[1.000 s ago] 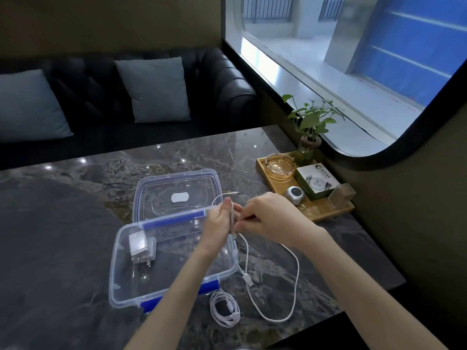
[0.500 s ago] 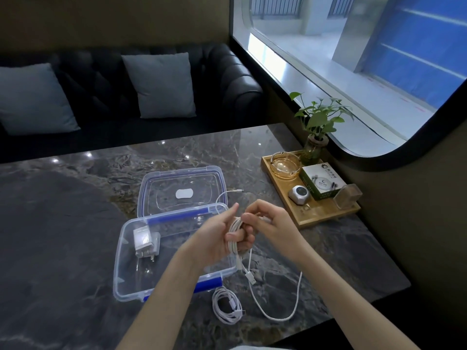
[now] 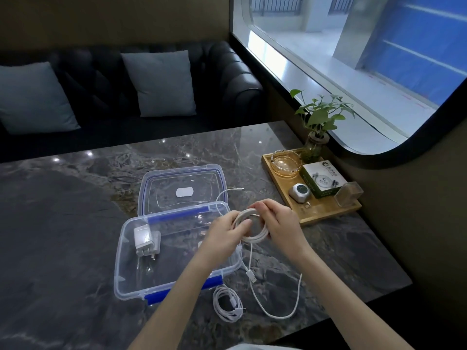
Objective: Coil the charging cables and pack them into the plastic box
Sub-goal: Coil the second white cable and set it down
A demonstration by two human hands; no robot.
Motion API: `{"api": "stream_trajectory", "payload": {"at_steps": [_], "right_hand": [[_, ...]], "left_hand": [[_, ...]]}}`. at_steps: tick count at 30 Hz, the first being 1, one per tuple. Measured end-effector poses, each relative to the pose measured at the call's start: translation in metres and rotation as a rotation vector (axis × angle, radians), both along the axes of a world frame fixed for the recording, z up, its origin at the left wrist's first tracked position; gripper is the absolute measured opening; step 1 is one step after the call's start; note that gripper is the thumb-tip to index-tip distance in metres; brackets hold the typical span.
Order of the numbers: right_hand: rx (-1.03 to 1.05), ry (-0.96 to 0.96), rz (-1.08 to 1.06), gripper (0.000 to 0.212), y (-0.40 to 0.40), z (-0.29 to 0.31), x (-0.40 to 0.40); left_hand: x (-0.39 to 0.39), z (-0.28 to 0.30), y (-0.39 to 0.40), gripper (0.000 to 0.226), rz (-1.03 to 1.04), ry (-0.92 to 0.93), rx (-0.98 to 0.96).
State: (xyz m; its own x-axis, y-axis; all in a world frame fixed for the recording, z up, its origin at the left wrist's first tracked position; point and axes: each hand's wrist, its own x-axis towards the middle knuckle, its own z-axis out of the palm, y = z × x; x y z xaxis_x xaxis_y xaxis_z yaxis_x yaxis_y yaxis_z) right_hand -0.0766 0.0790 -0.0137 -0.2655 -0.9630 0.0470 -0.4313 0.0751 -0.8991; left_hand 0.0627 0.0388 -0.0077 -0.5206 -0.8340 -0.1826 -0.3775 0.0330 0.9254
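Inside clear box [image 3: 121, 269]: just white charger [image 3: 145, 239]; both hands L [image 3: 223, 233] + R [image 3: 280, 223] gripping cable coil [image 3: 255, 232] alongside.

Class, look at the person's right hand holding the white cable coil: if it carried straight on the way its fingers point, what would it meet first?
The right hand points leftward across the cable coil, so it would probably first meet the left hand gripping the coil's other side. Depth is unclear.

White cable [image 3: 252, 227] coiled between left hand [image 3: 225, 233] and right hand [image 3: 280, 223], above open plastic box [image 3: 131, 274] on marble table [image 3: 63, 223].
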Motion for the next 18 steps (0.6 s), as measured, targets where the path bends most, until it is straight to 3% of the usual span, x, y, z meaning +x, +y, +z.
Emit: {"api": "stream_trajectory", "payload": {"at_steps": [3, 11, 16, 18], "right_hand": [[0.013, -0.053, 0.007, 0.025, 0.0000, 0.0020, -0.0039], [-0.040, 0.086, 0.080, 0.021, -0.0014, 0.0059, 0.0045], [-0.107, 0.157, 0.008, 0.023, 0.0000, 0.0029, 0.0053], [-0.116, 0.157, 0.013, 0.023, 0.0007, 0.0018, 0.0053]], "left_hand": [[0.0066, 0.0031, 0.0046, 0.023, -0.016, -0.030, -0.181], [0.0031, 0.0026, 0.0039, 0.030, 0.166, 0.092, -0.091], [0.0025, 0.0092, 0.0055, 0.034, 0.159, 0.258, 0.378], [0.0042, 0.0098, 0.0055, 0.036, 0.123, 0.294, 0.470]]}}
